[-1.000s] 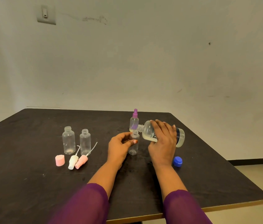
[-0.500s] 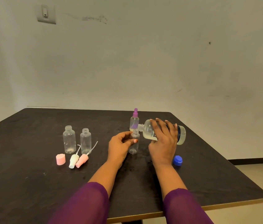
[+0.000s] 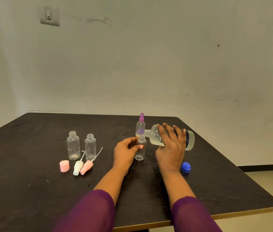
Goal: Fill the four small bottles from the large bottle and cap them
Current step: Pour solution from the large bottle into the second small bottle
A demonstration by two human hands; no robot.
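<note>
- Since a second ago the large bottle [image 3: 169, 137] has tipped a little flatter — my right hand [image 3: 170, 148] grips it on its side, mouth over the small bottle [image 3: 140, 149].
- My left hand [image 3: 125, 151] pinches that small bottle upright, mid-table.
- Two open bottles [image 3: 81, 145] and loose caps [image 3: 75, 166] sit left; blue cap [image 3: 185, 166] near right; purple-capped bottle [image 3: 140, 125] behind.

— What are my 2 hands doing?

— My left hand [image 3: 125, 152] curls, thumb and fingertips pinching a small bottle [image 3: 140, 150]. My right hand [image 3: 171, 146] grips the large bottle [image 3: 189, 139] from above, fingers spread, both forearms reaching forward in purple sleeves [image 3: 88, 213].
</note>
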